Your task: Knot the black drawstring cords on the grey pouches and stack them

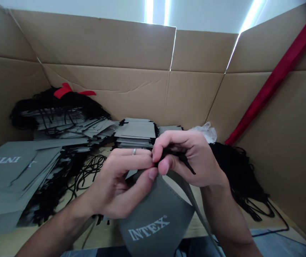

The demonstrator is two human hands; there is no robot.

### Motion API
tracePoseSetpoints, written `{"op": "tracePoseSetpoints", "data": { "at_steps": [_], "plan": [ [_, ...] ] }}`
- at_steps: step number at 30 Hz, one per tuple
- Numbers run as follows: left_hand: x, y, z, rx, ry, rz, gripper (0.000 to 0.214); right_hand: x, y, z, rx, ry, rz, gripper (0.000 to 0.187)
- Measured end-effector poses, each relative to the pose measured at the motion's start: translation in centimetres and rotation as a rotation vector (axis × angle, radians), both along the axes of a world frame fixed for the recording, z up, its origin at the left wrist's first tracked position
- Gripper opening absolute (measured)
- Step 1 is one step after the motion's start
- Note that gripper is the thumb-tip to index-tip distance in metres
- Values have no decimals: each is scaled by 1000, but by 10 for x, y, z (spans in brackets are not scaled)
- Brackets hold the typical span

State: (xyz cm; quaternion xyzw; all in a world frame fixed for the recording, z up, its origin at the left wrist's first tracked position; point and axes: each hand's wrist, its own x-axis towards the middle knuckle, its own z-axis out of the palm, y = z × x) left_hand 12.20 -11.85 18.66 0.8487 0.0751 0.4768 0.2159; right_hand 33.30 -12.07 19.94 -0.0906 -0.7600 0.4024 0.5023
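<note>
My left hand (123, 182), with a ring on one finger, is closed in a pinch at the top corner of a grey bag (153, 214) printed INTEX in white. The bag hangs tilted below my hands, its mouth gaping on the right. Close against the left fingertips, my right hand (190, 157) pinches a black cord (186, 162), whose loose end sticks out past the thumb. The exact spot where cord and bag meet is hidden by my fingers.
Stacked grey INTEX bags (5, 171) with black cords lie at left. More grey stacks (135, 130) stand behind my hands. A black cord bundle (235, 175) and crumpled clear plastic (207, 132) are at right. Cardboard walls (110, 46) enclose the table; a red strip (273, 82) slants across one.
</note>
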Motion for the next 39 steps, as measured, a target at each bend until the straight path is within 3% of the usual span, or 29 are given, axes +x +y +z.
{"op": "tracePoseSetpoints", "data": {
  "at_steps": [10,15,18,23,33,39],
  "plan": [
    [1,-4,2,60,-45,-6,26,-5,6,-2,-101,69,116,7],
    [2,1,3,-102,-24,145,12,5,-1,7,14,8,-166,29],
    [3,5,1,-217,-88,163,1,5,-6,7,119,-15,-363,27],
    [0,6,0,-206,-110,206,4,3,-9,4,319,-81,-605,25],
    [1,5,1,-174,-67,198,8,3,-11,1,304,-75,-540,33],
    [0,6,3,-56,-32,247,9,4,-7,2,292,-124,-553,8]
  ]
}}
